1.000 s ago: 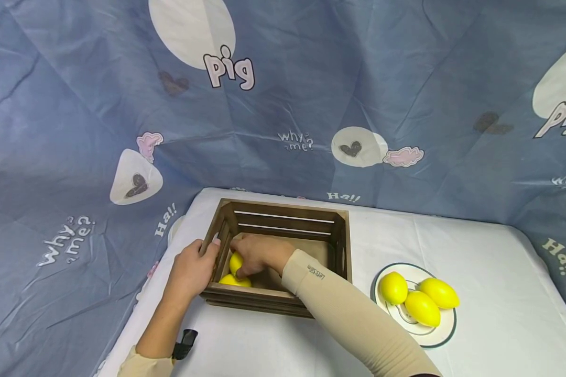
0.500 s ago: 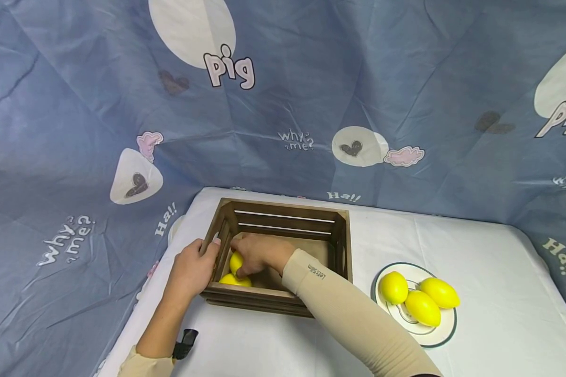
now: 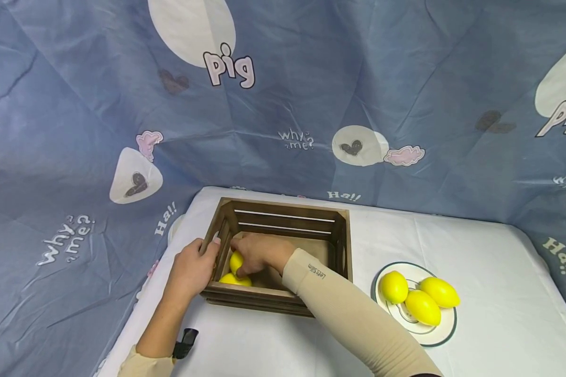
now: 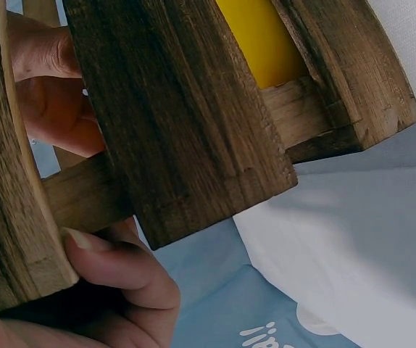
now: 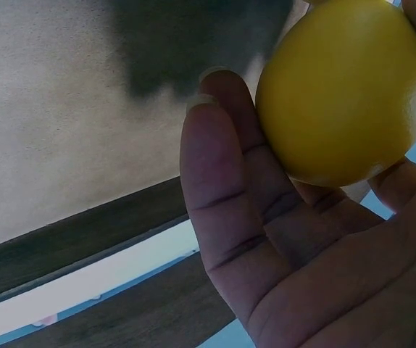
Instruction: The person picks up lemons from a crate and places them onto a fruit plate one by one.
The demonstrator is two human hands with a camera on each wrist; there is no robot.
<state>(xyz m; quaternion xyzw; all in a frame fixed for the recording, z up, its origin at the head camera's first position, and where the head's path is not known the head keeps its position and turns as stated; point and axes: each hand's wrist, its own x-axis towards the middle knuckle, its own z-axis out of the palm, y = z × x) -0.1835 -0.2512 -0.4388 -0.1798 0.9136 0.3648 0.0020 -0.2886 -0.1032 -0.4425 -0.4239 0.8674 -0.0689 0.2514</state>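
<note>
Holding: right hand (image 3: 259,253) curled round a lemon (image 3: 236,262), low inside the wooden crate (image 3: 283,298) at its left end.
Steadying: left hand (image 3: 191,272) wrapped over the crate's left wall, thumb and fingers pinching the slat (image 4: 172,138).
Lying: second lemon (image 3: 236,280) already on the crate floor, just below the held one, near the front wall.
Waiting: three lemons (image 3: 420,298) on a white, green-rimmed plate (image 3: 434,337), well apart to the right of the crate.
Progress: judged partway, with one lemon down, one in the hand, three left on the plate.
Surface: table (image 3: 490,293) under a white cloth.
Room: blue cartoon-print sheet (image 3: 75,104) hung behind and to the sides.
</note>
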